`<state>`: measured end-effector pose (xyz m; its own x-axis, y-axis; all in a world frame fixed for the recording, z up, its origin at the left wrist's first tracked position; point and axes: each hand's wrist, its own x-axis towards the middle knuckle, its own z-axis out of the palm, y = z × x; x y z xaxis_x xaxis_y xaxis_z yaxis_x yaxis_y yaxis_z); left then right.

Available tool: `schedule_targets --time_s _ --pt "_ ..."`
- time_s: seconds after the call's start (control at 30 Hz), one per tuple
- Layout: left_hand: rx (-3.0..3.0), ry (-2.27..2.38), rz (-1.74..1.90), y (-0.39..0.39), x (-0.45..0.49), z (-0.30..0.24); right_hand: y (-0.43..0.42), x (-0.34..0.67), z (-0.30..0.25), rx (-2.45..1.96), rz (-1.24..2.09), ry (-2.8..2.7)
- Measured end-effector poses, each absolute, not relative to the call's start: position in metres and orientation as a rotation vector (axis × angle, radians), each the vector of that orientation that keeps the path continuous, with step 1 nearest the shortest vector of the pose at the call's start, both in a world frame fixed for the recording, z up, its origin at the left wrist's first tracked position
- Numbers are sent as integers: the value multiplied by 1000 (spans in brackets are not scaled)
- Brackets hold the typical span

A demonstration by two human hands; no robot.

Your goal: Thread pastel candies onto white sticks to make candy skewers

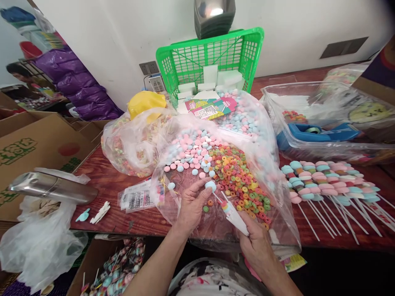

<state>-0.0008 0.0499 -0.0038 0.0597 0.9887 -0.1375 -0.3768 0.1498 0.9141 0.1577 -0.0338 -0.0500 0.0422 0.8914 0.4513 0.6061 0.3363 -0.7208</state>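
Observation:
Between the thumb and fingers of my left hand point(193, 205) is a round light-blue candy point(210, 186). My right hand point(257, 242) grips a white elongated piece point(236, 218) with a thin pale stick tip and a few small coloured candy rings at its upper end. The blue candy is held just left of the stick's tip, and a small space separates them. Below both hands lies a clear plastic sheet or bag, bearing a pile of multicoloured ring candies point(236, 176) and a heap of pink and blue round candies point(194, 150).
A green basket point(212, 51) with white boxes stands at the back. At right are finished-looking candy sticks point(327, 181) and a clear tub point(327, 146) with a blue tape dispenser point(317, 131). At left lie a steel flask point(55, 188) and cardboard boxes point(46, 148). A person sits far left.

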Motion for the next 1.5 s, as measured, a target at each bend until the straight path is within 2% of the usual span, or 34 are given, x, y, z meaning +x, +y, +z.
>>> schedule_targets --time_s 0.23,0.7,0.83,1.03,1.5 --pt "1464 1122 1458 49 -4 -8 -37 153 -46 -1379 469 -1614" --pt "1803 1015 1526 37 -2 0 -45 141 -53 -1262 592 -1493" --pt "1664 999 1502 33 0 -4 -45 141 -52 -1263 560 -1505" --pt "1038 1095 1403 38 0 -23 -40 141 -38 -1270 605 -1555" --pt "862 1057 1454 49 -4 -18 -43 144 -44 -1312 702 -1592"
